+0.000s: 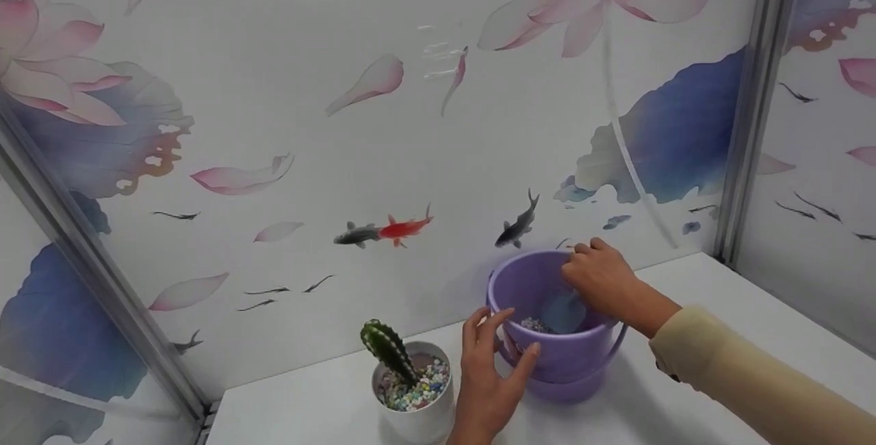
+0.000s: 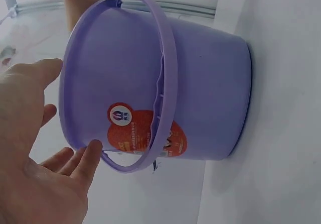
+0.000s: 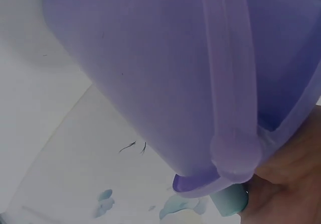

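A purple bucket (image 1: 568, 363) stands upright on the white table, its handle (image 2: 170, 78) hanging down against the side. My right hand (image 1: 606, 281) reaches over the rim and grips a small blue shovel (image 1: 564, 311), whose blade is down inside the bucket. Only the end of the shovel's handle (image 3: 230, 200) shows in the right wrist view. Small pebbles (image 1: 535, 325) lie at the bottom, partly hidden by the blade. My left hand (image 1: 489, 383) has its fingers spread at the near left rim, the fingertips at the bucket's edge.
Left of the bucket stands a white pot (image 1: 417, 424) with a green cactus (image 1: 389, 349) and colourful pebbles (image 1: 414, 390). A wall panel (image 1: 308, 123) printed with flowers and fish rises behind the table (image 1: 294, 404). Metal posts (image 1: 746, 109) frame the corners.
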A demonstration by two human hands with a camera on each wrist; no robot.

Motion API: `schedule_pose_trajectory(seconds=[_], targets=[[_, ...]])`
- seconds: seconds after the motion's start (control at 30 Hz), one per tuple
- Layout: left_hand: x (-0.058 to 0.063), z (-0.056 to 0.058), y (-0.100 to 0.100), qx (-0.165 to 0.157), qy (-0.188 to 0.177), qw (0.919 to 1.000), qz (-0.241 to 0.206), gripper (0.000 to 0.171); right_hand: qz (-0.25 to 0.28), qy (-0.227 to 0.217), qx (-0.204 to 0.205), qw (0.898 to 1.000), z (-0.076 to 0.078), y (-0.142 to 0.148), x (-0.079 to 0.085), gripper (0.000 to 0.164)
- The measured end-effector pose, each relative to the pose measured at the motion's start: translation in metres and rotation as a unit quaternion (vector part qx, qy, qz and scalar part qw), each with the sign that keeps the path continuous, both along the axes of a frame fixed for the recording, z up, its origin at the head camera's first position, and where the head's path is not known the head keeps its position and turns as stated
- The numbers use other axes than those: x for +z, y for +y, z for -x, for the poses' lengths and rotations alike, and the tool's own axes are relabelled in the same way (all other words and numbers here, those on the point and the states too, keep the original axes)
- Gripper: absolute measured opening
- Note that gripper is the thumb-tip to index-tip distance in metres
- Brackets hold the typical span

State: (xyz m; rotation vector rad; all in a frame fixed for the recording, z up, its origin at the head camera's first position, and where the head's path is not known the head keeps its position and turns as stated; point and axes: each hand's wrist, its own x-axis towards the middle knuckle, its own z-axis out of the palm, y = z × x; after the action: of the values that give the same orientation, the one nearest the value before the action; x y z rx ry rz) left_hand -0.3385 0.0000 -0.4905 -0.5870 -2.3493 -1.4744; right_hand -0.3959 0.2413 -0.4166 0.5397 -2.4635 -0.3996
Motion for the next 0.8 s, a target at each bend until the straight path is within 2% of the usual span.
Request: schedule_pose_trajectory(seconds=[0.1,0.2,0.37,0.5,0.67,0.8], targets=[[-0.003,0.004,0.006,0.016,-0.017,0.9996,-0.019,0.046,0.002,-0.012,-0.01,1.0,0.002,0.0,-0.004,0.012],[-0.007,0.007,0.008,0.014,-0.032,0.9988,-0.034,0.045,0.003,-0.029,-0.016,0.999,0.004,-0.002,-0.008,0.011],[-0.01,0.011,0.01,-0.025,-0.059,0.9957,-0.067,0.045,0.007,-0.032,-0.014,0.999,0.007,-0.002,-0.012,0.012],[-0.012,0.013,0.011,-0.049,-0.065,0.992,-0.096,0.044,0.013,-0.022,-0.007,1.0,0.007,-0.001,-0.014,0.017],[-0.017,0.013,0.01,-0.058,-0.07,0.9898,-0.109,0.044,0.02,-0.057,0.001,0.998,0.007,-0.001,-0.017,0.019],[-0.02,0.013,0.009,-0.06,-0.061,0.9899,-0.113,0.055,0.029,-0.078,0.005,0.997,0.008,-0.002,-0.018,0.023]])
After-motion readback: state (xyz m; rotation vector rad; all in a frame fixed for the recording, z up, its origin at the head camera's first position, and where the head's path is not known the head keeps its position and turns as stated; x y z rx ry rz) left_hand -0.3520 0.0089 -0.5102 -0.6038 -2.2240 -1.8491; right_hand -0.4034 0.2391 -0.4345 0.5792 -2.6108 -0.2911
